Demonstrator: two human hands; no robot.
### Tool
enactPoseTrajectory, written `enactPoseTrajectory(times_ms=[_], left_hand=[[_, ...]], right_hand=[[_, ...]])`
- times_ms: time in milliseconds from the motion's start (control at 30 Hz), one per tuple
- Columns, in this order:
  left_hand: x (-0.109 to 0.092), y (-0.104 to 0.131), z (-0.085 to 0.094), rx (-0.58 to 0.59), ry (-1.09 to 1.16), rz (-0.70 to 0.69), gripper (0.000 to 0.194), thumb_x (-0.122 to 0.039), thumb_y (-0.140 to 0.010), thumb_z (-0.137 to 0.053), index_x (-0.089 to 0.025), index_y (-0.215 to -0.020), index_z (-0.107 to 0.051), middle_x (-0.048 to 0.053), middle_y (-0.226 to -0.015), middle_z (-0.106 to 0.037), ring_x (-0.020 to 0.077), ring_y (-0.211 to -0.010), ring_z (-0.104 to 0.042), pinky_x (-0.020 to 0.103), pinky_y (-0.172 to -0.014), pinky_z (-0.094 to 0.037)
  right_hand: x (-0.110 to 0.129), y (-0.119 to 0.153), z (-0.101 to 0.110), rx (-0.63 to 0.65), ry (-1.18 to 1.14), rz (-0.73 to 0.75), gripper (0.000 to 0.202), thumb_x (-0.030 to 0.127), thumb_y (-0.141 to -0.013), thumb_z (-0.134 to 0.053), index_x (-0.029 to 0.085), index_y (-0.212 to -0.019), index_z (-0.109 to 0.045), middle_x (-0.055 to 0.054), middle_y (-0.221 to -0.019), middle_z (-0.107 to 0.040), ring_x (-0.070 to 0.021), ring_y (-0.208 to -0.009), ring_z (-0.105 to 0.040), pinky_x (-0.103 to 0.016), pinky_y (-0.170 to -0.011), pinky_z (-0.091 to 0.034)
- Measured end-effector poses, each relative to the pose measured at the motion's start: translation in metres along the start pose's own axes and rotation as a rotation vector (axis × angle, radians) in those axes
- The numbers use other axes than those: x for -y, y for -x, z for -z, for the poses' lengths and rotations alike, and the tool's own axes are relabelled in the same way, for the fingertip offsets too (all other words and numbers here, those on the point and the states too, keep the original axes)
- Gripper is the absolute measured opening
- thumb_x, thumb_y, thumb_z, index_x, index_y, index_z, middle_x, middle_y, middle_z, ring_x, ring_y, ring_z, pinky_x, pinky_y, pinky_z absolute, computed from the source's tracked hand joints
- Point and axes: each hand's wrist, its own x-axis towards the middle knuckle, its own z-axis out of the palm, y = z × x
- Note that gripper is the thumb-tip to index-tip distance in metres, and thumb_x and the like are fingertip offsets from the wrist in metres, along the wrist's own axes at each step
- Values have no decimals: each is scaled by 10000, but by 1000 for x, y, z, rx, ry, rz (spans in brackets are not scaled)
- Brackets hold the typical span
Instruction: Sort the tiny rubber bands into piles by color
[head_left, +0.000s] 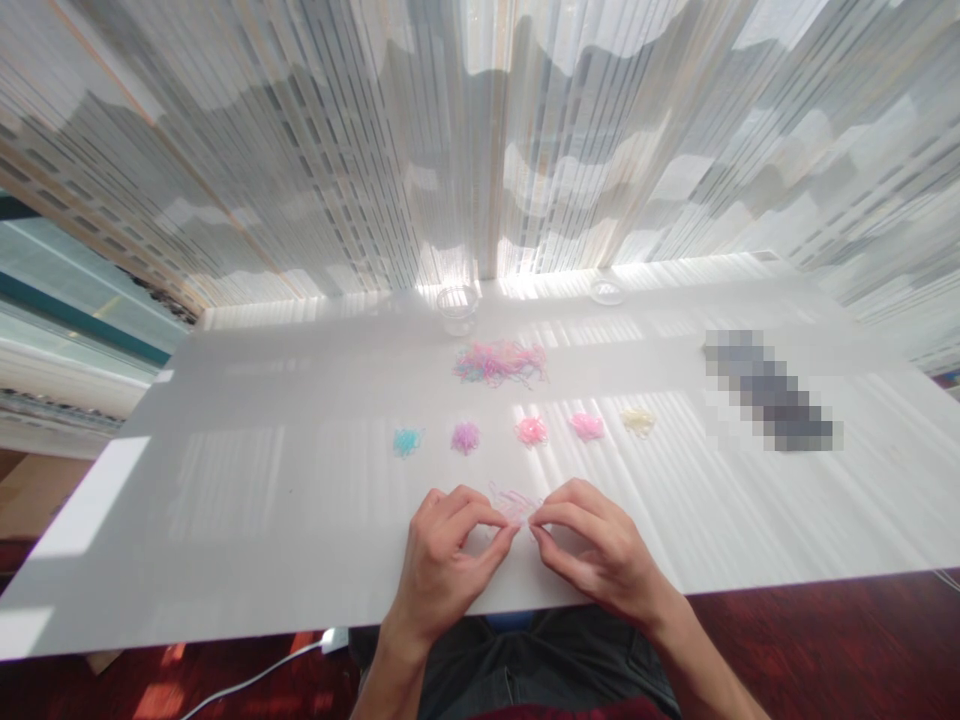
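Observation:
My left hand and my right hand face each other near the table's front edge, each with thumb and forefinger pinched. What lies between the fingertips is too small to tell. Just behind them is a loose bunch of pale pink bands. Farther back runs a row of small piles: teal bands, purple bands, coral bands, pink bands and pale yellow bands. A larger mixed-colour heap lies behind the row.
A clear round container stands behind the mixed heap, with a clear lid to its right. A blurred dark object lies on the right of the white table. Striped curtains hang along the back edge.

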Motion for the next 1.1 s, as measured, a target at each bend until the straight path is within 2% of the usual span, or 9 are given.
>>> enactPoseTrajectory(times_ms=[167, 400, 700, 967, 1100], left_hand=[[0, 0, 0, 21, 19, 27, 101, -199, -949, -702, -220, -860, -657, -9, -787, -662, 144, -628, -505, 300, -655, -407], [-1, 0, 1, 51, 35, -45, 104, -141, -935, -668, -218, -893, -612, 7, -838, -692, 147, -688, -565, 303, -672, -433], [0, 3, -2, 48, 233, -47, 160, -71, -886, -664, -219, -908, -605, 25, -895, -743, 116, -679, -646, 220, -566, -472], [1, 4, -1, 91, 185, 26, 136, -104, -898, -640, -213, -980, -643, 2, -790, -673, 103, -568, -498, 229, -533, -445], [0, 2, 0, 112, 190, 14, 140, -108, -909, -627, -215, -979, -685, 25, -835, -690, 117, -602, -535, 237, -547, -453]], right_hand=[[0, 0, 0, 2, 7, 7, 125, 112, -953, -638, 214, -1013, -676, -41, -855, -678, -179, -762, -636, -297, -668, -541], [-1, 0, -1, 9, -8, 17, 138, 123, -964, -633, 222, -1048, -680, -45, -873, -684, -184, -779, -646, -308, -677, -547], [-2, 1, -1, 40, -10, 50, 144, 131, -953, -638, 211, -1064, -684, -47, -895, -690, -185, -791, -647, -309, -689, -549], [0, -1, 0, 32, -11, 70, 151, 132, -956, -632, 215, -1073, -680, -50, -889, -692, -185, -786, -654, -308, -675, -560], [1, -2, 1, 22, -20, 56, 168, 128, -951, -632, 230, -1074, -686, -43, -876, -692, -183, -776, -663, -301, -665, -568]])
